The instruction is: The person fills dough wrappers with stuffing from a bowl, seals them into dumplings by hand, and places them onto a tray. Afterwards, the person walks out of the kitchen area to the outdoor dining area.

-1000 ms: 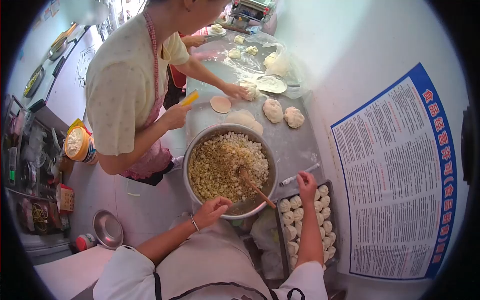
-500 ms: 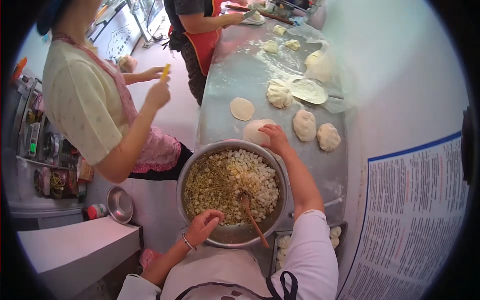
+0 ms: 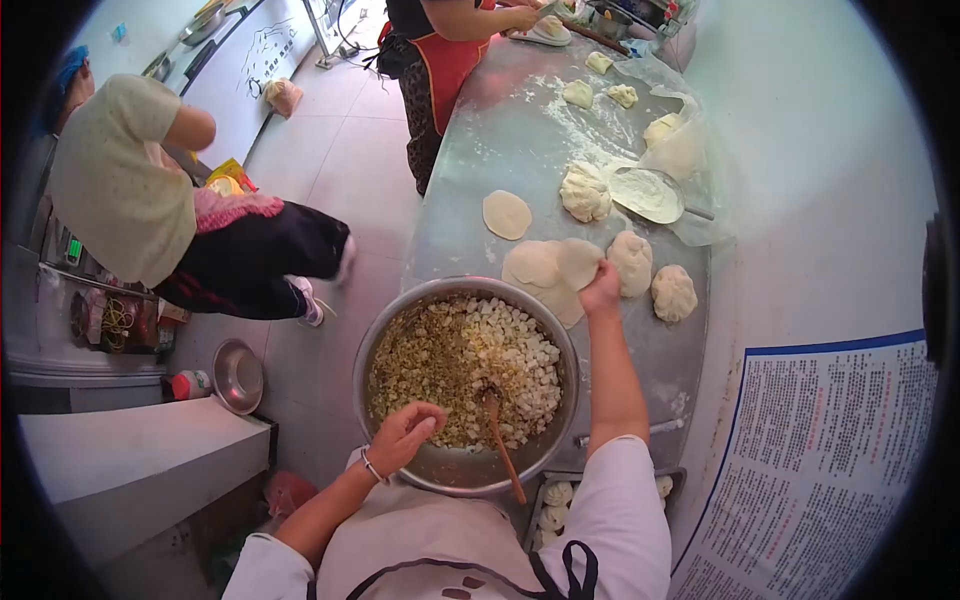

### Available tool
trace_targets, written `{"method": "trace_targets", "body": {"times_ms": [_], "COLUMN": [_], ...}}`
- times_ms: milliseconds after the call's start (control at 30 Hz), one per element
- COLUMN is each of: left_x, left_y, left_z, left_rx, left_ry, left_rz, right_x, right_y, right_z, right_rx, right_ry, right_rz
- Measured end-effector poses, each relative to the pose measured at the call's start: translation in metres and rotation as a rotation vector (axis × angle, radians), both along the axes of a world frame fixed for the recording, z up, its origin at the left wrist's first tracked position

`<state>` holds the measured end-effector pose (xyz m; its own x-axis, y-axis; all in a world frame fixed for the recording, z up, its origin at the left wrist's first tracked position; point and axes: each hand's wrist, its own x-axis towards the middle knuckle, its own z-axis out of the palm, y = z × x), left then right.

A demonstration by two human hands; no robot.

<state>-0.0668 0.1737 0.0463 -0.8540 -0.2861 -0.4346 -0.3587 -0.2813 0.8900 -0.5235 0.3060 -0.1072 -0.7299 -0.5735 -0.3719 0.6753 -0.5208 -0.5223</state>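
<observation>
My right hand pinches the edge of a thin dough wrapper, lifted partly off other flat wrappers on the metal table. Over the near left rim of a big steel bowl hangs my left hand, fingers curled together, with nothing visible in them. Chopped filling fills the bowl, and a wooden spoon stands in it, its handle leaning on the near rim. One round wrapper lies apart, beyond the bowl.
Dough lumps and a flour scoop rest on the table. A tray of buns sits by my right sleeve. One co-worker is at the left; another in a red apron stands at the far table edge.
My right hand has gone from above the bun tray to the wrappers and lifted one. The near co-worker has moved away to the left. My left hand stays by the bowl.
</observation>
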Motion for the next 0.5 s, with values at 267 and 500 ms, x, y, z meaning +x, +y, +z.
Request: {"method": "trace_targets", "body": {"times_ms": [267,500], "left_x": [-0.085,-0.053], "left_y": [-0.014,-0.048], "left_z": [0.028,-0.056], "left_rx": [1.043,0.777], "left_ry": [0.009,0.080], "left_rz": [0.228,0.267], "right_x": [0.158,0.311], "right_y": [0.011,0.081], "right_z": [0.171,0.187], "right_rx": [-0.005,1.407], "right_ry": [0.501,1.469], "right_rz": [0.399,0.510]}}
